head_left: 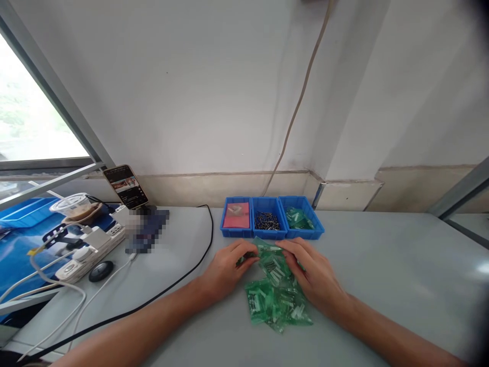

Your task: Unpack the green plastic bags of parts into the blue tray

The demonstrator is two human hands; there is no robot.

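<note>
My left hand (228, 267) and my right hand (315, 272) are closed at the upper corners of a translucent green plastic bag (275, 267), one on each side. Small pale and metallic pieces show through the bag; their kind is hard to make out. Part of the right fingers' grip is hidden behind the hand itself. Below the held bag, nearer to me, several more filled green bags (260, 303) lie overlapping on the grey table (206, 331).
Behind my hands stand three blue bins: one with a pink piece (237, 216), one with metal screws (266, 221), one with green bags (298, 218). On the left are a black cable (208, 244), a propped phone (126, 186), a power strip (71, 270) and a lidded cup (71, 204).
</note>
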